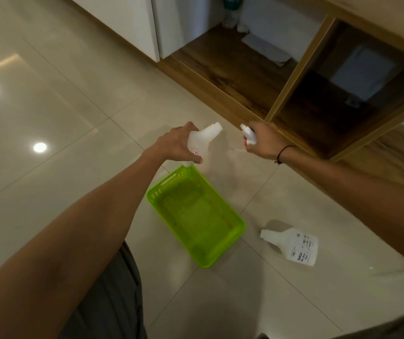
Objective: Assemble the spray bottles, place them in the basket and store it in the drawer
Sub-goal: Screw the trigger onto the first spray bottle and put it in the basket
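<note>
Two bottles in view. First bottle (202, 140), white, no cap, held tilted above the floor (61, 106), neck toward the right; left hand (180, 145) fingers wrapped round its body. Right hand (264, 143) closed around a white spray head (248, 135) with a red part, just beside the neck, not touching. Green basket (196, 216) sits on the floor below the left hand. Second bottle (294, 245) lies on its side near the basket's right edge, apart from it. Open wooden cabinet (245, 77) beyond.
</note>
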Tool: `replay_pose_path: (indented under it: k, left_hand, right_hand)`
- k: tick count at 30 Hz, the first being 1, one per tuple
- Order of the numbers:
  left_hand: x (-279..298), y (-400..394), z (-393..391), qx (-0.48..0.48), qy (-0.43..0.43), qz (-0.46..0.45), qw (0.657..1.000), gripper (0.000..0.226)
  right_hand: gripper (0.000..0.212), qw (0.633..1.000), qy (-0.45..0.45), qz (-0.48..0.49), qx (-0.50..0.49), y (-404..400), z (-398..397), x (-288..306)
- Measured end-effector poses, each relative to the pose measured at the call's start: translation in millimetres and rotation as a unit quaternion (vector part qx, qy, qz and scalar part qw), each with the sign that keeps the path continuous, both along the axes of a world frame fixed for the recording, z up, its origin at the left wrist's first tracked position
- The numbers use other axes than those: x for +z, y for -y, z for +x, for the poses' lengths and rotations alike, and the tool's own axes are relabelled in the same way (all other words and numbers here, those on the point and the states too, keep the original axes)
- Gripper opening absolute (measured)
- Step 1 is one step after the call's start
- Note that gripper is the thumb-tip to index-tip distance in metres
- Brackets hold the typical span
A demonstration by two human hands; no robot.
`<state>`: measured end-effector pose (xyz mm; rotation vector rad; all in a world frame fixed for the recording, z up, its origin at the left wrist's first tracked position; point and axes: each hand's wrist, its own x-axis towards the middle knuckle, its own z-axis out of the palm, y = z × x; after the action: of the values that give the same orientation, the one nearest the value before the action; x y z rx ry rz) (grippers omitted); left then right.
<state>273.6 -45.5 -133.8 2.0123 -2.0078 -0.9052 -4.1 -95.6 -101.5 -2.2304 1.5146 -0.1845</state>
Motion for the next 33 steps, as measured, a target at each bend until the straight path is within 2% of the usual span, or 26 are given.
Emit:
replay_pose_path:
  k: [3, 5, 8, 11, 17, 23, 27, 33]
  left_hand:
    - [1, -3, 10, -0.009, 0.010, -0.001, 1.000, 0.092]
    - [2, -6, 16, -0.012, 0.015, -0.002, 1.000, 0.090]
    - [4, -10, 21, -0.016, 0.010, 0.001, 1.000, 0.089]
    - [8, -11, 21, -0.030, 0.001, 0.003, 1.000, 0.088]
    - [12, -11, 20, -0.048, -0.017, -0.005, 0.999, 0.086]
    - [11, -8, 17, -0.049, -0.031, -0.003, 0.998, 0.085]
    - [12, -9, 15, -0.052, -0.032, -0.003, 0.998, 0.086]
    - [14, -11, 8, -0.065, -0.027, -0.004, 0.998, 0.087]
  right_hand:
    - [0.036, 0.992, 0.113, 0.034, -0.055, 4, -6, 23]
    - [0.039, 0.967, 0.210, 0.091, -0.107, 6, -14, 28]
    - [0.035, 0.926, 0.319, 0.154, -0.129, 6, -21, 36]
    - [0.026, 0.900, 0.385, 0.150, -0.142, 6, -20, 51]
    - [0.005, 0.885, 0.413, 0.131, -0.172, 15, -19, 61]
    - [0.003, 0.882, 0.422, 0.092, -0.190, 18, -16, 59]
    - [0.004, 0.882, 0.421, 0.104, -0.184, 17, -17, 56]
    - [0.007, 0.864, 0.455, 0.127, -0.176, 11, -6, 54]
